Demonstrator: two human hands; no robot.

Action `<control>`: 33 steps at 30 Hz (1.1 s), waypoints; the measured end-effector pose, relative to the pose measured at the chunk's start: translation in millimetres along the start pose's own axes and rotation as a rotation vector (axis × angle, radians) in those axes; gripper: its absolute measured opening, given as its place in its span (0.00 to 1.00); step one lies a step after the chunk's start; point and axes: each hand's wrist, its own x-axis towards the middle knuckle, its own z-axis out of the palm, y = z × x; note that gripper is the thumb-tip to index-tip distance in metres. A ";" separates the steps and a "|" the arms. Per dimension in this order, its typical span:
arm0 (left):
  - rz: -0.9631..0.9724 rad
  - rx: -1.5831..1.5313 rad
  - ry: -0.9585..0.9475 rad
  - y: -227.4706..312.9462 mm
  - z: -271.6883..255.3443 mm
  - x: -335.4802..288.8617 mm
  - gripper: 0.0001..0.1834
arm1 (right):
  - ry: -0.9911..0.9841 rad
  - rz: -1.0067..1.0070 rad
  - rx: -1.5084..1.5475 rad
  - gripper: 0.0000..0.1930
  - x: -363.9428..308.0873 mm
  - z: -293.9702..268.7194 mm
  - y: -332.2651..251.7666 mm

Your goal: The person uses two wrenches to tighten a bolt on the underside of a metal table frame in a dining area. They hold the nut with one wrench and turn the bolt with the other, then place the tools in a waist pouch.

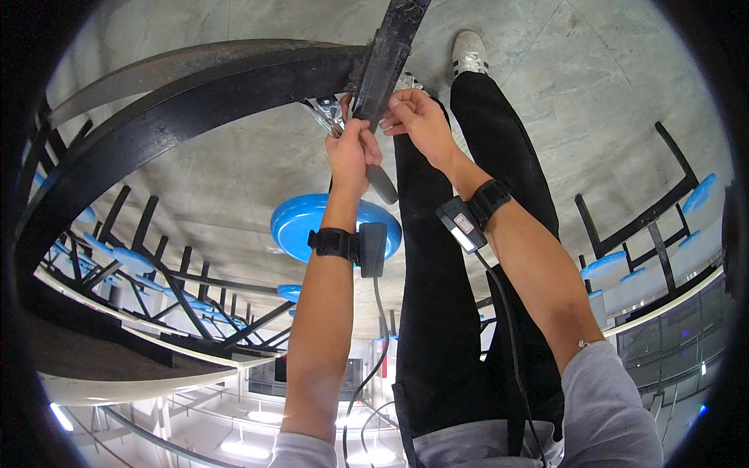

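Observation:
A black metal beam point(388, 58) comes down from the top edge, joined to a broad curved black bar point(195, 97). My left hand point(353, 156) is closed at the beam's lower end, around a hand tool whose dark grey handle point(382, 185) sticks out below the fingers. Silver metal parts point(331, 111) show just beyond the knuckles; whether they belong to the tool I cannot tell. On the beam's right side is my right hand point(421, 125), its fingers bent and pinched together near the edge. Whatever lies between those fingertips is hidden.
A round blue seat point(300, 222) is under my left forearm. Black frames with blue seats stand at the left and right point(605, 265). Cables point(509, 335) hang from both wrist devices. My legs and a white shoe point(470, 54) are beside the beam.

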 end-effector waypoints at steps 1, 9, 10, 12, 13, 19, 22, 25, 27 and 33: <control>-0.004 0.007 -0.001 -0.2 -0.5 0.2 0.11 | -0.001 -0.002 0.000 0.12 1.6 -1.5 0.2; -0.005 -0.031 -0.016 2.3 2.0 -3.5 0.10 | 0.020 0.056 0.131 0.11 1.1 -5.8 -3.3; 0.006 -0.027 -0.028 3.3 4.2 -6.0 0.19 | 0.022 0.055 0.128 0.11 0.3 -6.7 -2.9; 0.014 -0.024 -0.057 3.9 4.3 -8.7 0.26 | 0.036 0.033 0.069 0.09 -1.3 -7.1 -2.1; 0.021 -0.020 -0.085 4.1 4.9 -9.1 0.33 | 0.038 0.032 0.069 0.09 -0.5 -8.5 -2.4; 0.018 -0.017 -0.108 9.3 2.3 -10.5 0.34 | 0.032 0.000 0.077 0.10 -2.2 -6.5 -5.4; 0.010 0.007 -0.125 7.6 4.9 -8.8 0.34 | 0.041 -0.044 0.080 0.10 -3.2 -9.2 -1.7; 0.003 0.041 -0.091 9.0 4.0 -8.8 0.33 | 0.063 -0.032 0.053 0.11 -4.7 -6.1 -5.4; 0.016 0.046 -0.074 9.0 4.6 -8.7 0.32 | 0.069 -0.021 0.053 0.11 -4.4 -5.2 -5.0; 0.010 0.030 -0.076 7.2 3.6 -6.5 0.29 | 0.088 -0.036 -0.026 0.08 -2.9 -6.5 -4.2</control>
